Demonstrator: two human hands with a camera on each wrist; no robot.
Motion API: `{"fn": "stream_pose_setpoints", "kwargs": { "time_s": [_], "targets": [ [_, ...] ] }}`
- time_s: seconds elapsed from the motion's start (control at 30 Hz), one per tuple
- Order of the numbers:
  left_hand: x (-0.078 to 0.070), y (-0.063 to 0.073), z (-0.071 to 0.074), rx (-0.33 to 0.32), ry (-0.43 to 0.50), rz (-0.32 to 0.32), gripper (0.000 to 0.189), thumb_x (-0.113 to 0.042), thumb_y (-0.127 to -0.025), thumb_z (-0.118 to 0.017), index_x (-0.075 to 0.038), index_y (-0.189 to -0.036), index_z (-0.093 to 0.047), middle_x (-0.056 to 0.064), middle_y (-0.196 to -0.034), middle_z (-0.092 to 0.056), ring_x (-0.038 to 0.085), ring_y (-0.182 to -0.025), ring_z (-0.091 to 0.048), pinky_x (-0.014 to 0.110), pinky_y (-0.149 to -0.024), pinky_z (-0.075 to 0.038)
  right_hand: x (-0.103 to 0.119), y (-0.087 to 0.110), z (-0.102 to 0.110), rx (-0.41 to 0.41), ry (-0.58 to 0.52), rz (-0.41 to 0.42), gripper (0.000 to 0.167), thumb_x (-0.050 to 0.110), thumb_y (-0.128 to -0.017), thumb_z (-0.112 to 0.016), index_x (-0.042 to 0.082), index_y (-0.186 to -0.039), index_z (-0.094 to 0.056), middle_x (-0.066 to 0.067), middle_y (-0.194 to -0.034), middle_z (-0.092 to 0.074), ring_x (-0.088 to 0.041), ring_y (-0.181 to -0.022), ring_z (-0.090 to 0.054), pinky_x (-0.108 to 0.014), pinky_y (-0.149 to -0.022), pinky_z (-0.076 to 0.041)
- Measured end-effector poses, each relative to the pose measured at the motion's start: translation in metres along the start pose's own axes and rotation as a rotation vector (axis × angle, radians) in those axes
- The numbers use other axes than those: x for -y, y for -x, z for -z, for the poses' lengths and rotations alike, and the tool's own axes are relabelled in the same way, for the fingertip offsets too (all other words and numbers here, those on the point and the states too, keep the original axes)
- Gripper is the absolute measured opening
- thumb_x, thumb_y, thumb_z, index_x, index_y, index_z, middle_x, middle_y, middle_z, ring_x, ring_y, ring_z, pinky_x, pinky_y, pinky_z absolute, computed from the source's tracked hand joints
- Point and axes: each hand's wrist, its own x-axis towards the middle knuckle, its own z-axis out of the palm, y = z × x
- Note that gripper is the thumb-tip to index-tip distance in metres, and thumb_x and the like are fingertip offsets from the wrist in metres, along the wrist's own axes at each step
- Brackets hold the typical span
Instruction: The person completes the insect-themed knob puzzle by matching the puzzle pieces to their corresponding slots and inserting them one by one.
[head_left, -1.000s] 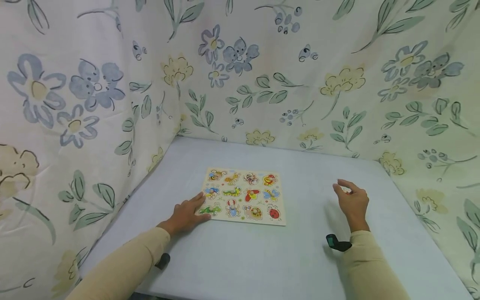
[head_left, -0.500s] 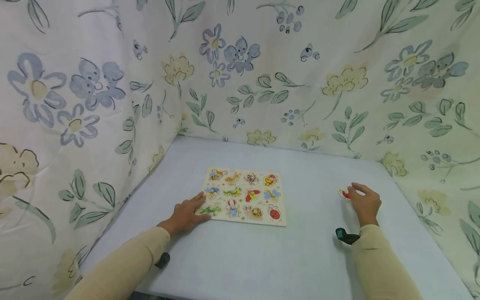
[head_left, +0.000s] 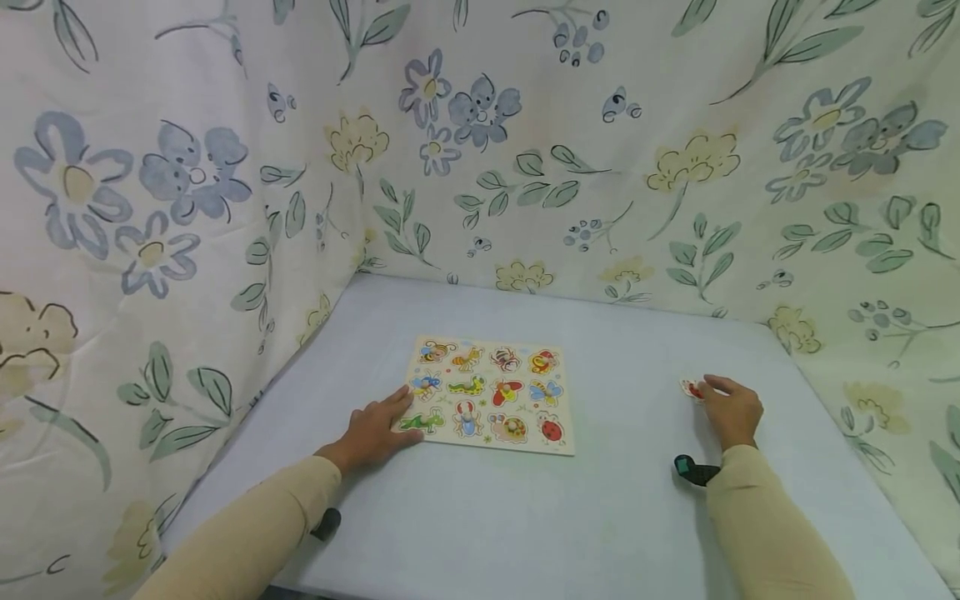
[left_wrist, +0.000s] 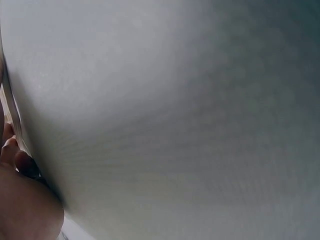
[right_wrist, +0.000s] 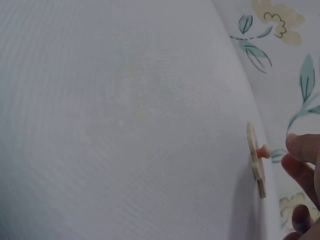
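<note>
In the head view, a pale wooden puzzle board [head_left: 480, 406] lies on the table, with rows of colourful insects on it. My left hand [head_left: 375, 427] rests at its near left corner, thumb along the near edge and fingers along the left side. The left wrist view catches only part of that hand [left_wrist: 27, 200]. To the right of the board is a small red and white puzzle piece [head_left: 688, 388]. In the right wrist view this piece [right_wrist: 254, 156] shows its knob, and a small gap separates it from the fingertips of my right hand [right_wrist: 305, 170], which holds nothing.
A pale cloth covers the table [head_left: 555, 517]. Floral fabric [head_left: 525, 208] hangs along its back and sides. Dark camera mounts [head_left: 693, 471] stick out from both wrists, close above the table.
My right hand has moved rightward from where it was a second ago, and the puzzle piece, mostly hidden then, is now exposed, with the fingers off it. My left hand stays put.
</note>
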Motion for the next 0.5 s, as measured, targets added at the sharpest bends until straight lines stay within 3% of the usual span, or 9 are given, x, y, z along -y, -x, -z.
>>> {"fn": "stream_pose_setpoints", "kwargs": {
  "time_s": [0.23, 0.5],
  "targets": [
    [0.001, 0.001, 0.0, -0.015, -0.003, -0.013, 0.08, -0.052, -0.087, -0.065, -0.006, -0.148, -0.038, 0.006, -0.156, -0.026, 0.039, -0.13, -0.039, 0.057, -0.092, -0.026, 0.002, -0.006, -0.007, 0.064, 0.054, -0.062, 0.041, 0.026, -0.097, -0.055, 0.003, -0.13, -0.06, -0.025, -0.143, -0.043, -0.046, -0.131, -0.026, -0.055, -0.103, -0.02],
    [0.001, 0.0, -0.001, -0.01, 0.005, -0.013, 0.08, -0.052, -0.087, -0.065, -0.008, -0.148, -0.038, 0.003, -0.156, -0.026, 0.038, -0.13, -0.039, 0.057, -0.093, -0.026, -0.002, -0.012, -0.016, 0.041, 0.114, 0.002, 0.034, 0.017, -0.096, -0.055, -0.003, -0.12, -0.065, -0.026, -0.13, -0.054, -0.047, -0.121, -0.037, -0.053, -0.097, -0.025]
  ]
}}
